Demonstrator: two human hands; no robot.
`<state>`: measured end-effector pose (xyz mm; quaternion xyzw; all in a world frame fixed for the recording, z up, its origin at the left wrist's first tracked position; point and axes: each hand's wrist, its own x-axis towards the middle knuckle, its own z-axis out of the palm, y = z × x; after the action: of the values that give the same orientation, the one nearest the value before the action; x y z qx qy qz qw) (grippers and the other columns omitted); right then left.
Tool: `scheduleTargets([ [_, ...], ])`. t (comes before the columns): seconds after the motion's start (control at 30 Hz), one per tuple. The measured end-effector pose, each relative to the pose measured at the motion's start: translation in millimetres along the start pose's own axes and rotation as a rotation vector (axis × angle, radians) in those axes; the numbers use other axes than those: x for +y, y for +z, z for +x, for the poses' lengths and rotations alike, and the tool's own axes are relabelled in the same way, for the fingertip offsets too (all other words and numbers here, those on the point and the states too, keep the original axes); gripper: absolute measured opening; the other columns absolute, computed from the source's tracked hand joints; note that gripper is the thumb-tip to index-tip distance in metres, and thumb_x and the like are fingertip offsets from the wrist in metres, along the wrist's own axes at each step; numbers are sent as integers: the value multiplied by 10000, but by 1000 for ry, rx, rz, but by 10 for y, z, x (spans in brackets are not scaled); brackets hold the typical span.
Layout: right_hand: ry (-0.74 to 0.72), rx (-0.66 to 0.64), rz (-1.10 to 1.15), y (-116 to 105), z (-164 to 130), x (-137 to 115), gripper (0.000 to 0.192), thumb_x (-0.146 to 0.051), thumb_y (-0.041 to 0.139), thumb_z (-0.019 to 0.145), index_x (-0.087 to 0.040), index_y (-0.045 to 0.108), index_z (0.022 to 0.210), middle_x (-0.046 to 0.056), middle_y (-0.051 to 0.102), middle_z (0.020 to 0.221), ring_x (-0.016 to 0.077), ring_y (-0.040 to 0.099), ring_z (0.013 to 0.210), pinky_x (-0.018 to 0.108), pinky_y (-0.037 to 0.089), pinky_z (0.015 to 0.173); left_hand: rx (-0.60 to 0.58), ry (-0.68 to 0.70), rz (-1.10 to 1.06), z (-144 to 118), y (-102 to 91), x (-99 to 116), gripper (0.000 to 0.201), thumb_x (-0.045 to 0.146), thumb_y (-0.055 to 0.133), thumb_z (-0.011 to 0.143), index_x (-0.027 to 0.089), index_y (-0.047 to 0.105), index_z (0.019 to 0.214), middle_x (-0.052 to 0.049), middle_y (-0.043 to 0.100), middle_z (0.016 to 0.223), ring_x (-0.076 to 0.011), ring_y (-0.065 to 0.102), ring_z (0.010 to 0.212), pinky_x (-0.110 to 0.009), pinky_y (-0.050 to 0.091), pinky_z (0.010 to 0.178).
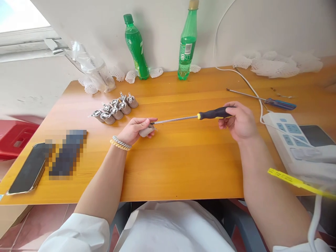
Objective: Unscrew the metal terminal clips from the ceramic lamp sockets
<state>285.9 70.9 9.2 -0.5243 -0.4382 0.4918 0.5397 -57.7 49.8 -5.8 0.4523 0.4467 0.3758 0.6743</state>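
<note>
My left hand is closed round a small grey-brown cylindrical part that looks like the ones grouped behind it. In my right hand is a screwdriver with a black and yellow handle, gripped near the handle's end. Its shaft runs left, and the tip meets the held part by my left thumb; the exact contact is hidden. Several similar cylindrical parts with metal tabs on top stand together beyond my left hand.
Two green bottles stand by the wall. A second screwdriver lies at the right, near a white power strip and cable. Left are a phone and a blurred dark object. White foam netting lies along the back.
</note>
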Motion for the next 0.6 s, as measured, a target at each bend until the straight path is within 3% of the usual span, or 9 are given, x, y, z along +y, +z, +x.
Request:
scheduleTargets([
  [0.17, -13, -2, -8, 10, -4, -6, 152, -324, 638, 688, -245, 526, 754, -36, 544, 526, 124, 508, 363, 266, 359, 334, 11, 21, -84, -3, 53, 34, 460, 355, 546, 801, 46, 661, 1121, -68, 595, 640, -155, 537, 508, -248, 318, 390],
  [0.3, -7, 4, 6, 15, -2, -12, 145, -302, 643, 654, -253, 535, 737, -36, 540, 517, 133, 506, 367, 274, 358, 333, 55, -15, -64, -1, 51, 51, 472, 263, 647, 730, 69, 623, 1160, -75, 646, 693, -157, 581, 571, -264, 421, 497],
  [0.4, -5, 13, 12, 9, -5, -21, 140, -302, 643, 646, -254, 538, 725, -29, 546, 527, 132, 499, 365, 277, 341, 329, 77, -48, -103, 0, 21, 46, 418, 239, 710, 691, 85, 645, 1074, -112, 689, 779, -200, 642, 684, -299, 480, 590],
  [0.5, -4, 10, 16, 5, -19, -37, 142, -304, 639, 651, -250, 539, 737, -29, 548, 532, 129, 498, 373, 276, 347, 337, 25, -45, -159, -4, -10, 36, 320, 231, 745, 667, 75, 682, 939, -142, 707, 838, -231, 671, 741, -347, 516, 689],
  [0.6, -25, -3, -6, 6, -35, -51, 150, -323, 635, 676, -256, 528, 757, -31, 538, 520, 133, 497, 383, 279, 356, 349, -48, -40, -206, -13, -15, 36, 294, 245, 721, 708, 75, 690, 947, -147, 709, 837, -264, 683, 773, -405, 536, 728],
])
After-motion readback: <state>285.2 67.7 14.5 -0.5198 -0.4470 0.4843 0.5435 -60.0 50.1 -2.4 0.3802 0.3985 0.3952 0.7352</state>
